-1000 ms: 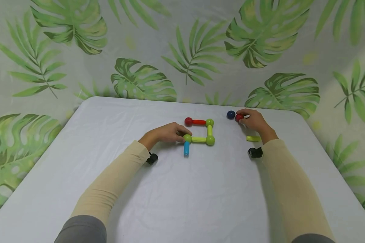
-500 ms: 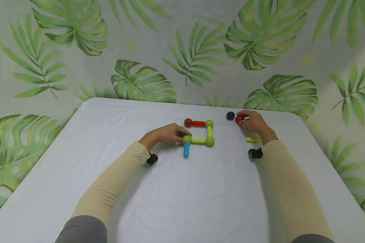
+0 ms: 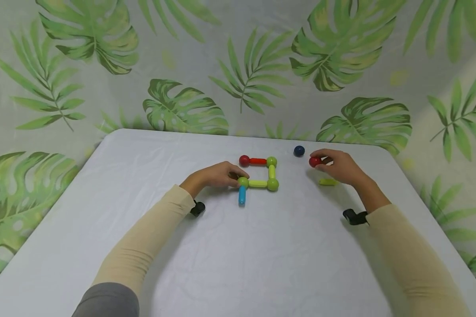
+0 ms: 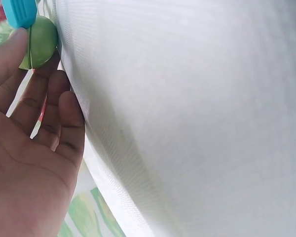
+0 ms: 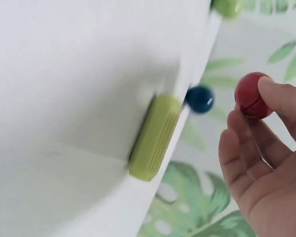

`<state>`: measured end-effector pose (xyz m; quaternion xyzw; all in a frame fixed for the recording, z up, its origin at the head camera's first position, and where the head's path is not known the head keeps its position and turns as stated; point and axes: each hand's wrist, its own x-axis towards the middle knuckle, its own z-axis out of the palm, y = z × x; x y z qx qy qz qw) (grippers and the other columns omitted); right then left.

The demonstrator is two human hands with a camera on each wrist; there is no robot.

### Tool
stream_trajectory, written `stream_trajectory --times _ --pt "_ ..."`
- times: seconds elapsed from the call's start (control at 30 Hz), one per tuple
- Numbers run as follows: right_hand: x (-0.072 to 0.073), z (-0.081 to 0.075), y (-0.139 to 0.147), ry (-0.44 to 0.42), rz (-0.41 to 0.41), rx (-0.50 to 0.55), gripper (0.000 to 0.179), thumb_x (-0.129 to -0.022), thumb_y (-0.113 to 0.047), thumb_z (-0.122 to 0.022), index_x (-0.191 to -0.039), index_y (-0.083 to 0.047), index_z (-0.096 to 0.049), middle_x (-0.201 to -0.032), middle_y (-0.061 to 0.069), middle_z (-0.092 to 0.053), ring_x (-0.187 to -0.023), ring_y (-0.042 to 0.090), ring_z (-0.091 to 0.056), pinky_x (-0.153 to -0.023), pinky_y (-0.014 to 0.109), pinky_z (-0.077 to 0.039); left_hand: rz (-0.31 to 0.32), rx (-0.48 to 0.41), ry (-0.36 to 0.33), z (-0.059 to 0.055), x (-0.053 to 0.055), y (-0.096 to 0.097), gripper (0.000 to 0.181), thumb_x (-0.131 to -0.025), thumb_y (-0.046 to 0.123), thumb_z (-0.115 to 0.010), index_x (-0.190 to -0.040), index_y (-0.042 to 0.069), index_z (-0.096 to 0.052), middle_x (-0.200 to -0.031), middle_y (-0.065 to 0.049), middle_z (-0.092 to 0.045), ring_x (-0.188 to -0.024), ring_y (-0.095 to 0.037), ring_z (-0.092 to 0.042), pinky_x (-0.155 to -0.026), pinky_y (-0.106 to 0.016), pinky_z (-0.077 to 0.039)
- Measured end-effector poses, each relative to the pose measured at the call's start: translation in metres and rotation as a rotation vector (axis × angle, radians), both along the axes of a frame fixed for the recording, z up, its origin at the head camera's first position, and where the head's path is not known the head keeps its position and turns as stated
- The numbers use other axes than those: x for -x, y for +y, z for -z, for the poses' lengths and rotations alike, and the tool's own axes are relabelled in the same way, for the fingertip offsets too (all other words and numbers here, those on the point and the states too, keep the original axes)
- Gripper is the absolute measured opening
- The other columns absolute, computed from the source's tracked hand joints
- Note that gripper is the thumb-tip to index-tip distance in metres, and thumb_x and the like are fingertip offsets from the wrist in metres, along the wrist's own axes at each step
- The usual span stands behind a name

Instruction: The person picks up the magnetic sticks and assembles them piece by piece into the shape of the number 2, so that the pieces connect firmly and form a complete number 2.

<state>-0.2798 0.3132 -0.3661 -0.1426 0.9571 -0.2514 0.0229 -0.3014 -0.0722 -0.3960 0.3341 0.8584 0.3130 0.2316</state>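
Observation:
My left hand (image 3: 219,175) holds a green ball (image 4: 43,43) at the near left corner of a ball-and-rod build, thumb on one side and fingers on the other. From that ball a blue rod (image 3: 242,195) points toward me, and a yellow-green rod (image 3: 258,183) runs right to another green ball (image 3: 273,184). A second yellow-green rod (image 3: 272,171) leads back to a far green ball (image 3: 271,162), then a red rod (image 3: 258,161) ends at a red ball (image 3: 244,161). Off to the right, my right hand (image 3: 339,166) pinches a loose red ball (image 5: 252,95), held above the table.
A dark blue ball (image 3: 299,151) lies near the table's back edge, left of my right hand. Partly under that hand is a loose yellow-green rod (image 5: 155,138). A leaf-patterned cloth (image 3: 182,57) hangs behind the white table (image 3: 238,255).
My right hand has lifted the loose red ball and drawn it slightly toward me, away from the blue ball. The left hand stays at the same green ball.

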Motion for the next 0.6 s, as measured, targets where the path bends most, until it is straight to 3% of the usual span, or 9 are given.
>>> stream_trajectory --times 0.17,0.27,0.4,0.6 --pt "-0.059 0.003 -0.016 0.037 -0.133 0.049 0.036 -0.091 -0.006 -0.069 -0.126 -0.010 -0.065 -0.122 0.014 -0.068 -0.104 0.028 -0.066 -0.084 0.035 -0.057 -0.001 -0.003 -0.002 0.002 0.000 -0.001 0.041 -0.095 0.013 -0.063 -0.136 0.012 -0.061 -0.132 -0.007 -0.064 -0.112 -0.018 -0.058 -0.104 -0.034 -0.048" --pt "-0.085 0.005 -0.028 0.018 -0.213 0.071 0.036 -0.089 -0.005 -0.071 -0.124 -0.011 -0.066 -0.118 0.008 -0.070 -0.101 0.023 -0.065 -0.082 0.027 -0.057 -0.017 0.001 -0.007 0.001 0.000 -0.002 0.041 -0.095 0.013 -0.063 -0.136 0.014 -0.062 -0.131 -0.005 -0.064 -0.112 -0.018 -0.057 -0.104 -0.035 -0.047" --pt "-0.102 0.008 -0.045 -0.053 -0.265 0.108 0.038 -0.089 -0.007 -0.072 -0.126 -0.011 -0.065 -0.120 0.006 -0.068 -0.102 0.019 -0.064 -0.084 0.024 -0.056 -0.030 0.000 -0.014 0.000 0.000 -0.003 0.041 -0.095 0.014 -0.064 -0.136 0.015 -0.062 -0.131 -0.005 -0.064 -0.112 -0.019 -0.057 -0.104 -0.035 -0.047" --pt "-0.107 0.016 -0.068 -0.157 -0.319 0.132 0.040 -0.089 -0.012 -0.072 -0.129 -0.010 -0.062 -0.122 0.005 -0.067 -0.104 0.018 -0.063 -0.085 0.023 -0.056 -0.006 -0.008 -0.011 0.003 0.003 -0.002 0.041 -0.095 0.014 -0.064 -0.136 0.014 -0.062 -0.131 -0.005 -0.065 -0.111 -0.018 -0.058 -0.102 -0.034 -0.048"
